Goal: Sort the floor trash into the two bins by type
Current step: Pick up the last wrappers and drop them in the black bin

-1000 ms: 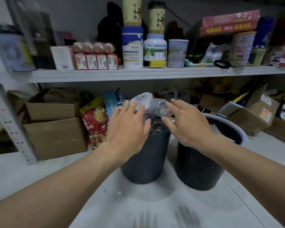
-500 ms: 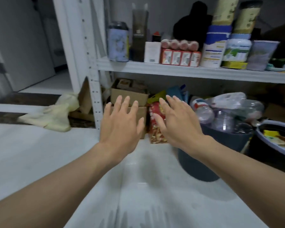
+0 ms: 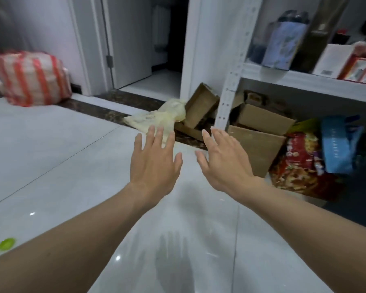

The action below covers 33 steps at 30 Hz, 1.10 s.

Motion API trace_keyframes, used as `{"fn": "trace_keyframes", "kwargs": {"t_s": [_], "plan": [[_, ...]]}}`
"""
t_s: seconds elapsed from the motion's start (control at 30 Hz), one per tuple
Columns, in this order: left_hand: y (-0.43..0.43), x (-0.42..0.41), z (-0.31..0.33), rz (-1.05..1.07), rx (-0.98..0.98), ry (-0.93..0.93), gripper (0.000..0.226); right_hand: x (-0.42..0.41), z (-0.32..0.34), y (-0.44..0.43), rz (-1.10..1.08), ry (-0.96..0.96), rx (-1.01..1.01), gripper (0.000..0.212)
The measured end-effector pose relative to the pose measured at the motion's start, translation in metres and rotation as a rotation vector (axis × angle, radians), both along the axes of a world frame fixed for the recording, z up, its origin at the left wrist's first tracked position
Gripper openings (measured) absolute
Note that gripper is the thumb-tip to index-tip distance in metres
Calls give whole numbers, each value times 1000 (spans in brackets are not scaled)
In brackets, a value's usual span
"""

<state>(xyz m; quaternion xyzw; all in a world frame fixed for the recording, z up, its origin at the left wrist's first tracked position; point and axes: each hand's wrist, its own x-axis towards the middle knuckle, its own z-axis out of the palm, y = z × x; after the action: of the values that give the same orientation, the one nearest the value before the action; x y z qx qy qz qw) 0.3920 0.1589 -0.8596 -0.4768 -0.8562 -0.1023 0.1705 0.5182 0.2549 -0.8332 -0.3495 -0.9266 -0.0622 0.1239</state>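
**Head view.** Left grip [image 3: 154, 166] and right grip [image 3: 224, 163] are both empty. Their fingers are straight and spread, palms down, and they are held side by side above the white tiled floor [image 3: 61, 155].

- **Pale yellow plastic bag [image 3: 154, 118]:** crumpled on the floor just beyond the left grip's fingertips [image 3: 160, 129]. They partly cover it, and it lies across the dark threshold strip [image 3: 106, 112].
- **Small green round item [image 3: 6, 244]:** on the floor well behind and left of the left grip, beside the left forearm. What it is cannot be told.
- **Cardboard boxes [image 3: 258, 144]:** just beyond and right of the right grip, under the white shelf [image 3: 294, 78].
- **Open carton [image 3: 201, 104]:** leans beyond both grips, touching the yellow bag.
- **Red snack packet [image 3: 298, 166] and blue bag [image 3: 336, 144]:** right of the right grip, beside the boxes.
- **Red-and-white striped sack [image 3: 32, 79]:** far left of the left grip, near the door frame [image 3: 87, 49].
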Motion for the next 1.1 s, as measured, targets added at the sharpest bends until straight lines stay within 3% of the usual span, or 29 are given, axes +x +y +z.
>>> {"fn": "trace_keyframes", "kwargs": {"t_s": [0.43,0.93,1.1], "plan": [[-98,-101,-58,212,-152,-83,61,-126,-58,-70,178,-78,-98,62],[-164,-146,-126,375,-240,-167,60,-196,-121,-131,359,-206,-204,61],[-199,-172,-159,470,-273,-303,58,-215,-141,-148,413,-240,-229,61]]}}
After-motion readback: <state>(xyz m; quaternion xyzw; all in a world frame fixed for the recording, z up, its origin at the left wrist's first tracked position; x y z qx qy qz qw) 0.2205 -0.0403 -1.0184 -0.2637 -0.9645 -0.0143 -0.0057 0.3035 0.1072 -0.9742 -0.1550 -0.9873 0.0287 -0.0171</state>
